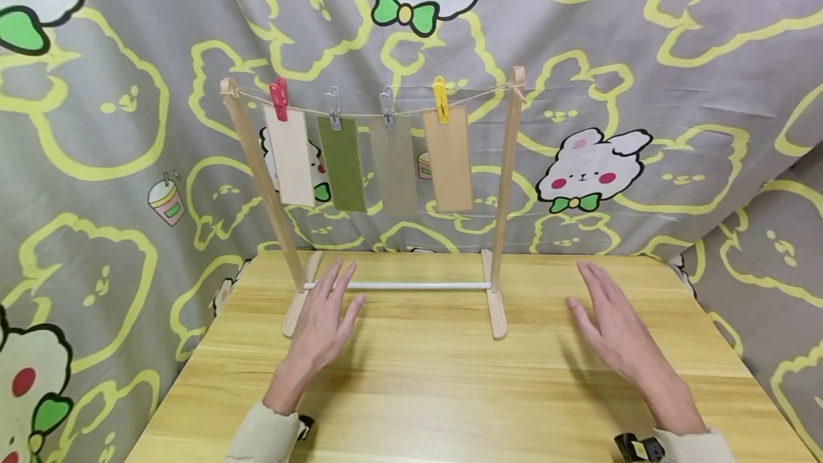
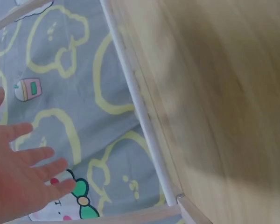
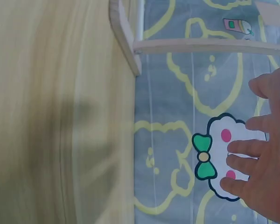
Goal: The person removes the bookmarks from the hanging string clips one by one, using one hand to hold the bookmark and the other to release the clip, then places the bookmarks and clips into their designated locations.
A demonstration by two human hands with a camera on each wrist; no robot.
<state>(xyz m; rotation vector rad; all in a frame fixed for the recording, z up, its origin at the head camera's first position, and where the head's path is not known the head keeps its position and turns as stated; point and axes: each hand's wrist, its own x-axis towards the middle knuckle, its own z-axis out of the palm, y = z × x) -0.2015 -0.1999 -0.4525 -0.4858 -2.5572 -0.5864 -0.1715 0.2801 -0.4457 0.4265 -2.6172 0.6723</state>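
A small wooden drying rack (image 1: 508, 184) stands on the table, a string tied between its two posts. From the string hang a cream card (image 1: 291, 157), a green card (image 1: 343, 166), a grey card (image 1: 394, 166) and a tan card (image 1: 449, 161). They are held by a red clothespin (image 1: 278, 99), two grey clothespins (image 1: 334, 108) and a yellow clothespin (image 1: 441, 100). My left hand (image 1: 323, 325), fingers spread, overlaps the rack's left foot in the head view and holds nothing. To the right of the rack, my right hand (image 1: 614, 324) is extended, also holding nothing.
A white rod (image 1: 398, 285) joins the rack's posts near the wooden table (image 1: 411, 384). Behind the table hangs a grey curtain (image 1: 579, 41) with yellow outlines and cartoon animals. Each wrist wears a dark strapped device (image 1: 639, 447).
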